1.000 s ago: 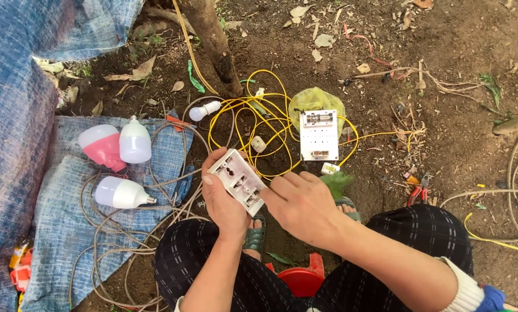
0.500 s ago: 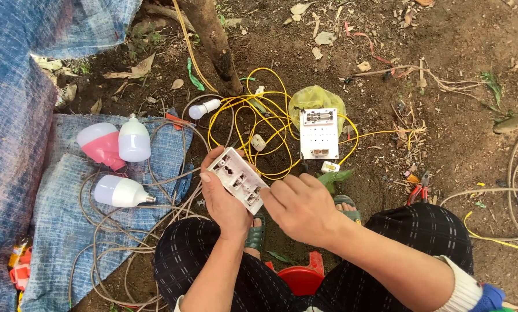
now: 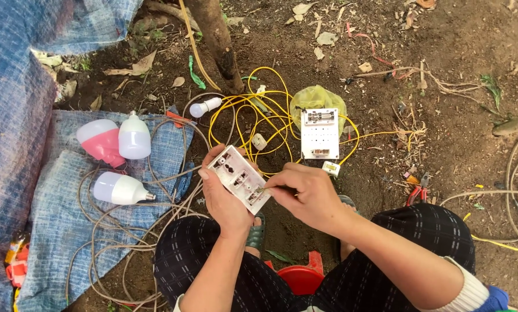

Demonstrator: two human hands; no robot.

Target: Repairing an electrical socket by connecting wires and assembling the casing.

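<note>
1. Left hand (image 3: 227,199) is gripping the white socket plate (image 3: 240,178) by its long edges, tilted, just above the knees.
2. Right hand (image 3: 308,193) is pinching narrow at the plate's lower corner; whether it's holding a small part, can't tell.
3. Plate is looking light, rigid plastic, likely brittle at the corners. Best taken by the edges, not the socket face.
4. Second white board (image 3: 319,134) is lying right of the plate, on yellow wire (image 3: 253,112).
5. 3 bulbs (image 3: 120,189) are lying left of the plate, on blue cloth (image 3: 51,219).

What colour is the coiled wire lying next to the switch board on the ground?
Yellow: the coiled wire loops beside the white switch board, seen in the head view.
</note>
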